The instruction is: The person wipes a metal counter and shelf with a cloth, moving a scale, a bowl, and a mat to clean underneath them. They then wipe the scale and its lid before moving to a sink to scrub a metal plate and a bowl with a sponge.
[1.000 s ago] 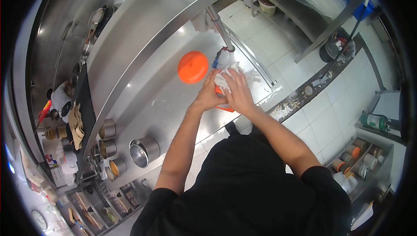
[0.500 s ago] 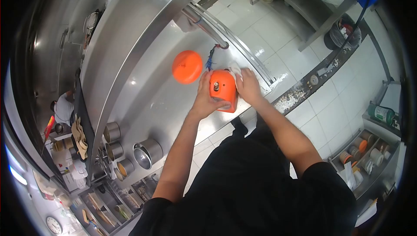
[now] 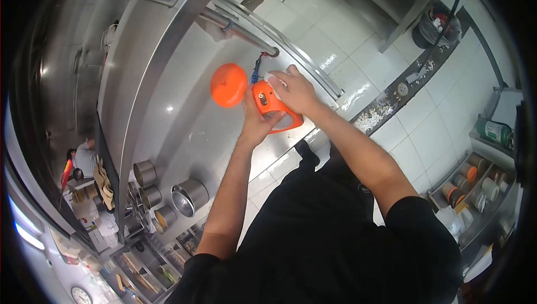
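Left hand [image 3: 257,125]: half curled round orange case [image 3: 274,100]
Right hand [image 3: 297,92]: bent over white cloth [image 3: 269,76]
Table [image 3: 215,142]: orange case between hands, near front edge

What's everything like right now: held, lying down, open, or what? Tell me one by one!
Case: held, holes showing
Cloth: held against the case, mostly hidden
Left hand: gripping the case
Right hand: holding the cloth
Orange disc: lying flat
Bin: open, bits inside
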`<state>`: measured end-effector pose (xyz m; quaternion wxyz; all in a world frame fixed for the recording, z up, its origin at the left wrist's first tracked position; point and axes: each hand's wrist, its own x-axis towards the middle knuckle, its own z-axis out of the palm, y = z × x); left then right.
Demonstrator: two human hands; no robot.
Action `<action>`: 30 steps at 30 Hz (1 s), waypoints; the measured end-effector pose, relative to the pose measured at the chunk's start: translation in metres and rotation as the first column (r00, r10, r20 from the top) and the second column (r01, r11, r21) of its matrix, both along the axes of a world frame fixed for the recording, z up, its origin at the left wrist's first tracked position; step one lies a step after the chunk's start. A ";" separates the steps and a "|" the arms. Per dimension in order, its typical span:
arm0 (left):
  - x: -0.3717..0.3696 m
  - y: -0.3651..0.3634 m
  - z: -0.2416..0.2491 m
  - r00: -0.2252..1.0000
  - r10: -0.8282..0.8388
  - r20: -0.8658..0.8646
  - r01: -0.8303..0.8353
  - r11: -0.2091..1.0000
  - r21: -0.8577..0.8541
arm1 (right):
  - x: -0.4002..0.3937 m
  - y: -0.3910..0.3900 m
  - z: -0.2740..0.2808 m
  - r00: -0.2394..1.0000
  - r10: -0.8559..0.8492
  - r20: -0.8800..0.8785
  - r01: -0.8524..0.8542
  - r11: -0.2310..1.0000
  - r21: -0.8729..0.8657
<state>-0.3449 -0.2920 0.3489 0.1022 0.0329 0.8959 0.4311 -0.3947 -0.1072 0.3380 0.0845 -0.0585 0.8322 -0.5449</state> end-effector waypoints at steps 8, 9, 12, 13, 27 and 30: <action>0.004 0.009 0.006 0.989 0.113 0.091 -0.116 0.993 0.026 | 0.104 0.029 -0.043 0.981 -0.081 -0.177 0.092 0.994 0.056; 0.004 0.009 0.005 0.986 0.120 0.116 -0.127 0.990 0.057 | 0.110 0.036 -0.047 0.989 -0.050 -0.138 0.066 0.991 0.114; 0.002 0.007 -0.001 0.981 0.124 0.147 -0.144 0.980 0.136 | 0.097 0.059 -0.024 0.995 -0.035 -0.095 0.047 0.990 0.135; 0.003 0.008 -0.001 0.981 0.127 0.148 -0.147 0.979 0.138 | 0.079 0.063 -0.016 0.994 -0.059 -0.088 0.068 0.991 0.114; 0.004 0.015 0.002 0.977 0.193 0.085 -0.195 0.981 0.016 | 0.046 0.013 -0.054 0.984 -0.127 0.127 0.114 0.988 0.102; 0.003 0.031 0.023 0.969 0.216 0.124 -0.227 0.970 0.084 | 0.105 0.024 -0.052 0.990 -0.133 0.047 0.127 0.985 0.119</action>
